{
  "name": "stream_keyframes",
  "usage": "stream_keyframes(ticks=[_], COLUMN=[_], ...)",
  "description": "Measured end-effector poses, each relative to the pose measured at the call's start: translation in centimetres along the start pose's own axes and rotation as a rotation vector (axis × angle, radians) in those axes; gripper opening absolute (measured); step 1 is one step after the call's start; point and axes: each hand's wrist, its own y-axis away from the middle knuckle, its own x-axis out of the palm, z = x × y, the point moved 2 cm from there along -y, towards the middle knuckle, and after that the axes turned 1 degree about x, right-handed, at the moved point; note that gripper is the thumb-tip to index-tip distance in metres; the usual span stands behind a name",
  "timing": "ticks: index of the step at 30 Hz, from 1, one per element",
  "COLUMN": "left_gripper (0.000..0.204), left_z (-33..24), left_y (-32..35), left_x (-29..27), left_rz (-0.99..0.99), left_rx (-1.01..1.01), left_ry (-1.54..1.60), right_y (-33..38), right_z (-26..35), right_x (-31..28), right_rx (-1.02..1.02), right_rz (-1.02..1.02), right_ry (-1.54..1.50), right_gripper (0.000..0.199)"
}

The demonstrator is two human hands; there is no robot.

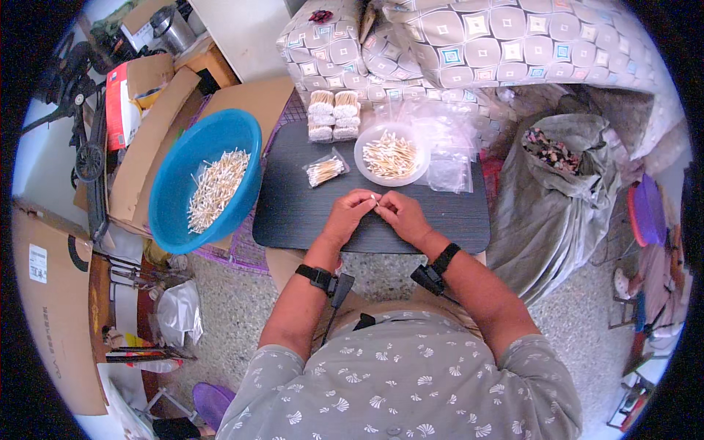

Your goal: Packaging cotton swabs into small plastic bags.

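Whatever the left hand (346, 214) and right hand (402, 213) pinch between their fingertips is too small to tell, the grey sack (557, 183) at right hides most of its contents, and the cardboard box (55, 308) at left is cut by the rim.

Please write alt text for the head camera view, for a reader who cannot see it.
Seen from above, a person's left hand and right hand meet over a dark board, pinching a small bundle of cotton swabs. A white bowl and a blue basin hold more swabs.
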Motion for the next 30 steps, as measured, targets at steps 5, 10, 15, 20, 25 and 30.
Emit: stream_keyframes(ticks=[5,10,15,20,25,30], left_gripper=[0.016,0.018,0.017,0.015,0.014,0.014], left_z=[0.6,0.0,0.3,1.6,2.1,2.5], left_y=[0.1,0.1,-0.1,-0.5,-0.6,-0.2], left_x=[-0.4,-0.2,-0.1,-0.5,-0.2,-0.3], left_rz=[-0.067,-0.091,-0.039,-0.078,-0.151,-0.182], left_rx=[-0.051,-0.094,-0.085,-0.013,0.004,-0.001], left_ry=[0.113,0.138,0.021,0.202,0.366,0.315], right_y=[0.0,-0.1,-0.2,-0.1,0.3,1.2], right_z=[0.2,-0.2,0.4,0.8,0.2,7.6], right_x=[0.1,0.0,-0.2,0.1,-0.3,-2.8], right_rx=[-0.024,-0.063,0.057,0.011,0.045,0.074], right_rz=[0.004,-0.004,0.025,-0.012,0.004,0.079], right_ry=[0.006,0.024,0.046,0.037,-0.018,-0.624], right_gripper=[0.016,0.015,0.014,0.014,0.015,0.023])
